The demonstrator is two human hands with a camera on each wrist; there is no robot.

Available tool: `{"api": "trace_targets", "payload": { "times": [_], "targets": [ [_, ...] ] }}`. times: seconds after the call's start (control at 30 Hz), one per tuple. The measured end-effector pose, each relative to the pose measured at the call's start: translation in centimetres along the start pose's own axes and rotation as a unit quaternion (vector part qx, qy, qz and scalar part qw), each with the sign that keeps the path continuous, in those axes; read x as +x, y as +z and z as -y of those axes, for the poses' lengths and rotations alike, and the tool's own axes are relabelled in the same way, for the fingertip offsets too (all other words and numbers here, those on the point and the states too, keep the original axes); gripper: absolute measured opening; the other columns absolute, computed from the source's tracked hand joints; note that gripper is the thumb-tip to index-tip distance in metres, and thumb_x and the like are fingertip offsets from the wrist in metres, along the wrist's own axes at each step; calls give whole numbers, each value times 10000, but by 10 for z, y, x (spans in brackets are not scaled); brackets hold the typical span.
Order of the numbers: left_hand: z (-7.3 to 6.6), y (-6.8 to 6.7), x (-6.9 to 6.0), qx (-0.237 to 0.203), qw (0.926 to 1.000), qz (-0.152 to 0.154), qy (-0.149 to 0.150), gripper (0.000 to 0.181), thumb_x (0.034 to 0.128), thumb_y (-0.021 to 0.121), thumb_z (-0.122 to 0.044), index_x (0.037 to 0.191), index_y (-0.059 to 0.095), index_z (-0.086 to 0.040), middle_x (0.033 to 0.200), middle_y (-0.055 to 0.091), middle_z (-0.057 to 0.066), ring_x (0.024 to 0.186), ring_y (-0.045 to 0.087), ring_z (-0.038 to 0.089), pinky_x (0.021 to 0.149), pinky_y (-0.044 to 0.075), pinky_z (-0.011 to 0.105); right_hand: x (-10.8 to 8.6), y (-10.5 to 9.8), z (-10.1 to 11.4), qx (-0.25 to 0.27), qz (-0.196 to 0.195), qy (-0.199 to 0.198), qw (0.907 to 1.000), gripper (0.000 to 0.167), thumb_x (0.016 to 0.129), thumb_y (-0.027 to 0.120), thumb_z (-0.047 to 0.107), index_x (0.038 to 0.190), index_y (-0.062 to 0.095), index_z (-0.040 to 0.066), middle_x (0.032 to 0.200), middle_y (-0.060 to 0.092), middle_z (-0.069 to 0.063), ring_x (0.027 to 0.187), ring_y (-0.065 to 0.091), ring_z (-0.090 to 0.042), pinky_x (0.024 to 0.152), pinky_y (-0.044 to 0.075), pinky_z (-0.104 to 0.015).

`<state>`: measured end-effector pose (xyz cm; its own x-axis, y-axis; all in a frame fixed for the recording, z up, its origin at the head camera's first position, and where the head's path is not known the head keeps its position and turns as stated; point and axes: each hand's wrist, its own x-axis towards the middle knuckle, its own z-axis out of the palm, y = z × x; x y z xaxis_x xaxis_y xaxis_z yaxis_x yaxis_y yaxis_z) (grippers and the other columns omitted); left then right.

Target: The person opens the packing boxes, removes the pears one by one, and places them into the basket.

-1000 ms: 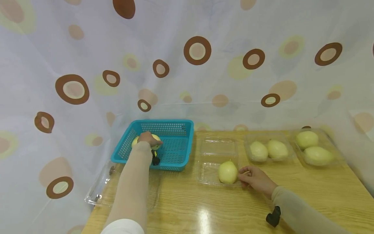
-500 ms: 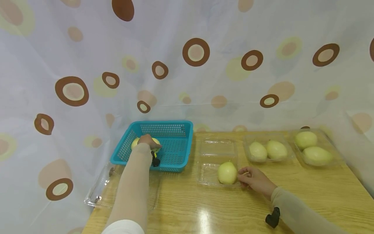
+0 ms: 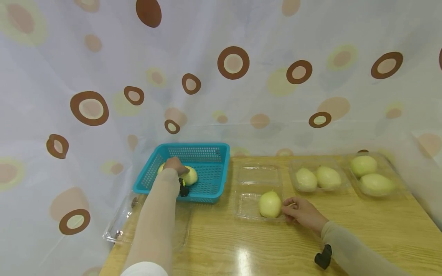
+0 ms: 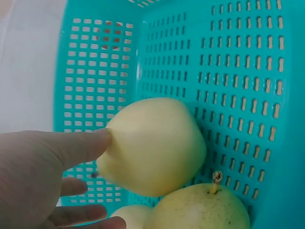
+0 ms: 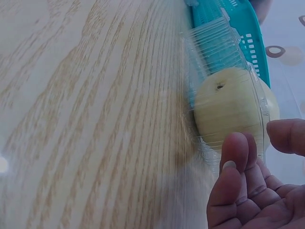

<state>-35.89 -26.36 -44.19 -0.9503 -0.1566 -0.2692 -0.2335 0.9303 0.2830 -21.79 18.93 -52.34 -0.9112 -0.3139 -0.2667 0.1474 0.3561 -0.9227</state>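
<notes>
In the left wrist view, my left hand [image 4: 33, 176] is inside the blue plastic basket [image 3: 223, 168]. Its thumb touches the side of a pale yellow pear [image 4: 155, 145]; the other fingers spread loosely below. A second pear with a stem [image 4: 198, 210] lies alongside, and part of a third pear [image 4: 133, 215] shows behind the fingertips. My right hand [image 3: 304, 214] pinches the near right edge of an open clear plastic clamshell box [image 3: 246, 205] between thumb and fingers. One pear [image 3: 270, 204] sits in that box's right side, beside the fingertips.
Two clear boxes, one holding two pears [image 3: 328, 177] and another with two more pears [image 3: 376, 184], stand at the back right. Clear plastic packaging [image 3: 119, 226] lies under the left forearm on the wooden table [image 3: 221, 237]. A patterned curtain [image 3: 262, 92] hangs behind.
One pear in the basket has shifted right and toward me, out from beside my left hand. My right hand keeps its place at the box edge.
</notes>
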Motion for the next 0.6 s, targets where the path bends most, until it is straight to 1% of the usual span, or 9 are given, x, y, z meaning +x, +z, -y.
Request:
{"api": "trace_targets", "payload": {
  "times": [0.13,0.27,0.3,0.33,0.43,0.5,0.53,0.6],
  "targets": [
    [-1,-5,-1,85,9998,-193,39,541,855,703,-338,1201,596,64,1100,628,219,926,620,335,722,537,432,-1,0,1,-1,30,10,10000,479,950,612,325,1222,474,-43,895,639,-116,801,621,-237,679,490,-345],
    [-5,-12,-8,200,9994,-222,162,608,876,680,-375,1267,550,73,1180,603,237,947,620,332,743,531,441,-1,1,2,25,19,36,10000,478,953,610,312,1233,470,-50,892,639,-115,805,622,-244,683,491,-352],
    [-7,-14,-10,197,9994,-211,196,636,885,668,-379,1303,518,76,1225,579,247,986,612,342,765,528,445,-1,2,2,20,11,54,10000,479,952,611,312,1234,471,-49,897,640,-115,809,624,-244,688,492,-355],
    [-9,-15,-12,209,9992,-196,268,622,894,655,-383,1293,525,76,1227,579,249,996,611,346,773,527,449,-1,2,3,9,3,51,10000,483,953,610,310,1236,469,-54,901,640,-117,813,625,-245,693,491,-359],
    [-19,-21,-23,167,9983,-215,514,646,915,631,-382,1346,475,73,1311,525,255,1118,561,379,865,502,473,-2,2,3,-25,-4,63,10000,492,954,608,309,1243,464,-61,912,638,-120,820,625,-243,705,490,-368],
    [-29,-25,-30,85,9973,-215,690,671,927,617,-379,1396,424,61,1384,471,247,1220,491,400,951,458,497,-1,2,2,-37,-6,73,10000,491,955,607,308,1244,462,-62,914,638,-120,820,625,-239,706,489,-367],
    [-34,-26,-34,38,9966,-218,797,668,929,616,-377,1403,422,51,1391,469,236,1239,478,397,972,443,502,-1,1,2,-43,1,68,10000,492,956,605,309,1244,461,-63,915,637,-120,819,623,-237,707,489,-366],
    [-45,-27,-39,-76,9950,-242,970,710,930,616,-388,1452,362,22,1450,412,213,1298,415,398,1017,402,512,0,1,1,-30,-17,95,9999,486,952,610,315,1237,471,-53,911,637,-119,817,623,-233,708,491,-362]
  ]
}}
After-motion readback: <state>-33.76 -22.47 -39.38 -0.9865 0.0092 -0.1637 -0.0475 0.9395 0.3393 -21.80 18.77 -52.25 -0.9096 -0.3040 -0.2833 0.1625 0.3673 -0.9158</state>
